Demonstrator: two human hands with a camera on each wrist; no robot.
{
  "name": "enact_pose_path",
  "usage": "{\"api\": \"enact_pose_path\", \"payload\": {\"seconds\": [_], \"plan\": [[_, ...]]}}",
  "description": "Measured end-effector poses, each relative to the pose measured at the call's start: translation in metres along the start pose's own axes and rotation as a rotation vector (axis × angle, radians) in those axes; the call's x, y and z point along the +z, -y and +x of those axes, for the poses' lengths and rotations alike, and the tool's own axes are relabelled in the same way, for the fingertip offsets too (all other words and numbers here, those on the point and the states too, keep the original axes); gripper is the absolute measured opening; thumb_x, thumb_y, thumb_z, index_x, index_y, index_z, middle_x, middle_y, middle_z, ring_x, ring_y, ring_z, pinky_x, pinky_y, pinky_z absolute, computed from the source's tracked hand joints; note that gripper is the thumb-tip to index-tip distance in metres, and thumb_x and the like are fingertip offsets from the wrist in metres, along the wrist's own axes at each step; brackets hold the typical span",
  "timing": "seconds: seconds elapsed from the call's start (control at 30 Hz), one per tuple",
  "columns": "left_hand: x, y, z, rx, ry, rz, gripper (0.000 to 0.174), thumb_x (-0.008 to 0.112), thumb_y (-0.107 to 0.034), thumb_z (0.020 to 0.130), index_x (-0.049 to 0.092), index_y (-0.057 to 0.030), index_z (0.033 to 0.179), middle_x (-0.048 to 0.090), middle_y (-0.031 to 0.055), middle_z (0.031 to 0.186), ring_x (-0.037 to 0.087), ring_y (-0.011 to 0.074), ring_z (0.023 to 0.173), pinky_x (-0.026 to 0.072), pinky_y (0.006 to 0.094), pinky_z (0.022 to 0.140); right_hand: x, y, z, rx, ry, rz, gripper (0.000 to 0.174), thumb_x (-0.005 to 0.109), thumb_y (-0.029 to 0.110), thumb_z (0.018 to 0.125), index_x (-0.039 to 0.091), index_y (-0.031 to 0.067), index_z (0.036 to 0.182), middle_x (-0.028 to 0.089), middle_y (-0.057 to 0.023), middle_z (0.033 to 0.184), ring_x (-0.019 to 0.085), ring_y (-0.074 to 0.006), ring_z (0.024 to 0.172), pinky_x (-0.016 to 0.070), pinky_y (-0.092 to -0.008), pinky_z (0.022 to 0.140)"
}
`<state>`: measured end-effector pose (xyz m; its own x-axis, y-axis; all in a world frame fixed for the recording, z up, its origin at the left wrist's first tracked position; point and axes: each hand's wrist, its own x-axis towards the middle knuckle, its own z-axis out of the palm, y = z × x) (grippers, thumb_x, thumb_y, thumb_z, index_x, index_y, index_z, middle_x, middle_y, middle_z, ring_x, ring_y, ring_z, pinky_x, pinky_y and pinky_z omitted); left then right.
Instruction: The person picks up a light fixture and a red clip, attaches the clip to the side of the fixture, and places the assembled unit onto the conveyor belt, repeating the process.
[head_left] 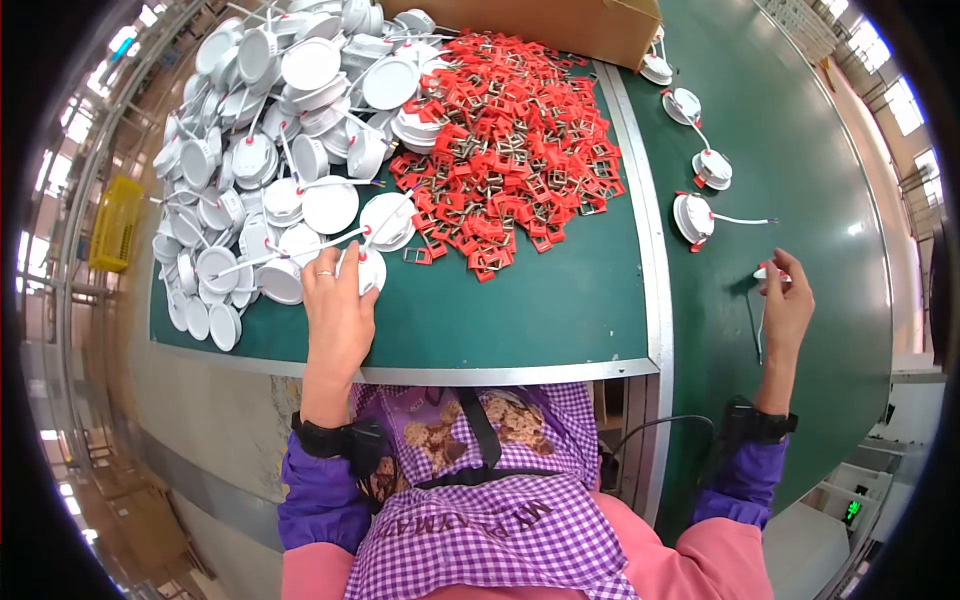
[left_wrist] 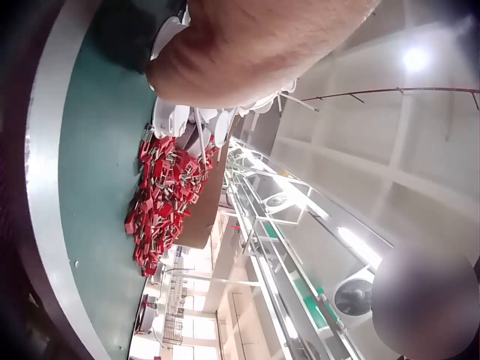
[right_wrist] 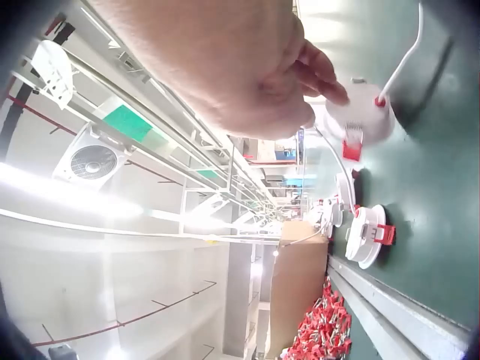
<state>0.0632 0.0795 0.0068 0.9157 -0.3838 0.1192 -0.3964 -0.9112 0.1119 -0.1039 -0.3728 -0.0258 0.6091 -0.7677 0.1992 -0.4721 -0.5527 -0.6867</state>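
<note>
My left hand (head_left: 338,315) is at the near right edge of the lamp pile. Its thumb and fingers hold a round white downlight (head_left: 372,272) by the side, with a white cable at its top. In the left wrist view the hand hides most of that lamp. Over the green surface on the right, my right hand (head_left: 790,305) pinches another white downlight (right_wrist: 360,112) at its edge. This one carries a red spring clip (right_wrist: 352,148), and its cable hangs down toward the surface.
White downlights (head_left: 310,65) are heaped at the left, beside a pile of red spring clips (head_left: 520,150). A cardboard box (head_left: 570,30) stands behind. Several clipped downlights (head_left: 692,218) lie in a row on the right surface, past a metal rail (head_left: 640,200).
</note>
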Motion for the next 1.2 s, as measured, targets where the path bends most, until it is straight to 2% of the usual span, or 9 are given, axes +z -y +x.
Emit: {"api": "enact_pose_path", "payload": {"seconds": [0.07, 0.2, 0.3, 0.57, 0.67, 0.73, 0.97, 1.1, 1.2], "plan": [[0.000, -0.001, 0.000, 0.007, 0.003, -0.029, 0.061, 0.073, -0.009, 0.066, 0.050, 0.0025, 0.121, 0.047, 0.0169, 0.109, 0.041, 0.0338, 0.105, 0.0357, 0.0411, 0.092, 0.010, 0.019, -0.012, -0.005, 0.021, 0.038, 0.021, 0.059, 0.013, 0.086, 0.062, 0.0013, 0.104, 0.063, -0.0033, 0.081, 0.054, -0.0075, 0.058, 0.0452, -0.0228, 0.057], [0.006, -0.015, -0.002, 0.010, 0.027, -0.182, 0.064, 0.079, -0.020, 0.063, 0.052, 0.0023, 0.116, 0.046, 0.0159, 0.114, 0.041, 0.0330, 0.108, 0.0345, 0.0414, 0.094, 0.038, 0.062, -0.036, -0.102, 0.105, 0.155, 0.015, 0.061, 0.010, 0.086, 0.064, 0.0004, 0.096, 0.060, -0.0019, 0.074, 0.051, -0.0061, 0.059, 0.0422, -0.0210, 0.055], [0.018, -0.019, 0.001, 0.091, -0.022, -0.284, 0.062, 0.078, -0.021, 0.064, 0.050, 0.0014, 0.114, 0.045, 0.0168, 0.118, 0.040, 0.0333, 0.112, 0.0341, 0.0415, 0.095, 0.064, 0.089, -0.050, -0.224, 0.193, 0.247, 0.011, 0.062, 0.004, 0.084, 0.063, -0.0007, 0.093, 0.059, -0.0037, 0.072, 0.051, -0.0064, 0.059, 0.0420, -0.0219, 0.055], [0.032, -0.012, 0.002, 0.096, -0.021, -0.439, 0.064, 0.079, -0.023, 0.063, 0.046, -0.0002, 0.112, 0.043, 0.0182, 0.123, 0.040, 0.0341, 0.113, 0.0326, 0.0433, 0.096, 0.109, 0.142, -0.070, -0.196, 0.373, 0.280, 0.012, 0.063, 0.005, 0.083, 0.063, -0.0006, 0.094, 0.061, -0.0062, 0.073, 0.054, -0.0085, 0.059, 0.0435, -0.0223, 0.055], [0.036, -0.012, 0.002, 0.091, -0.019, -0.469, 0.066, 0.078, -0.020, 0.066, 0.044, -0.0006, 0.119, 0.043, 0.0175, 0.124, 0.040, 0.0343, 0.113, 0.0329, 0.0438, 0.096, 0.116, 0.148, -0.074, -0.163, 0.411, 0.208, 0.012, 0.063, 0.006, 0.084, 0.063, -0.0006, 0.094, 0.061, -0.0055, 0.073, 0.054, -0.0081, 0.059, 0.0449, -0.0219, 0.056], [0.037, -0.011, 0.004, 0.102, -0.004, -0.490, 0.070, 0.076, -0.020, 0.068, 0.041, -0.0017, 0.126, 0.042, 0.0163, 0.125, 0.039, 0.0345, 0.114, 0.0322, 0.0441, 0.096, 0.117, 0.149, -0.081, -0.097, 0.393, 0.196, 0.013, 0.062, 0.007, 0.085, 0.063, -0.0002, 0.095, 0.061, -0.0046, 0.073, 0.054, -0.0074, 0.059, 0.0456, -0.0218, 0.056], [0.034, -0.007, 0.003, 0.175, 0.077, -0.444, 0.068, 0.074, -0.024, 0.069, 0.043, -0.0042, 0.127, 0.041, 0.0136, 0.127, 0.036, 0.0331, 0.117, 0.0292, 0.0451, 0.096, 0.091, 0.155, -0.140, 0.193, 0.369, 0.304, 0.014, 0.060, 0.006, 0.085, 0.063, -0.0015, 0.096, 0.062, -0.0032, 0.075, 0.056, -0.0062, 0.062, 0.0455, -0.0212, 0.056], [0.040, -0.007, 0.000, 0.226, 0.057, -0.452, 0.068, 0.074, -0.024, 0.069, 0.044, -0.0045, 0.127, 0.041, 0.0142, 0.127, 0.036, 0.0334, 0.117, 0.0294, 0.0455, 0.096, 0.055, 0.141, -0.202, 0.505, 0.595, 0.491, 0.010, 0.059, 0.004, 0.085, 0.062, -0.0034, 0.091, 0.062, -0.0022, 0.076, 0.055, -0.0064, 0.064, 0.0439, -0.0202, 0.058], [0.045, -0.005, 0.001, 0.250, 0.000, -0.428, 0.067, 0.074, -0.025, 0.070, 0.045, -0.0039, 0.126, 0.042, 0.0164, 0.127, 0.037, 0.0346, 0.117, 0.0294, 0.0461, 0.097, 0.015, 0.126, -0.260, 0.664, 0.746, 0.395, 0.008, 0.060, 0.004, 0.084, 0.060, -0.0032, 0.084, 0.061, -0.0018, 0.074, 0.052, -0.0053, 0.064, 0.0422, -0.0217, 0.056]]}}
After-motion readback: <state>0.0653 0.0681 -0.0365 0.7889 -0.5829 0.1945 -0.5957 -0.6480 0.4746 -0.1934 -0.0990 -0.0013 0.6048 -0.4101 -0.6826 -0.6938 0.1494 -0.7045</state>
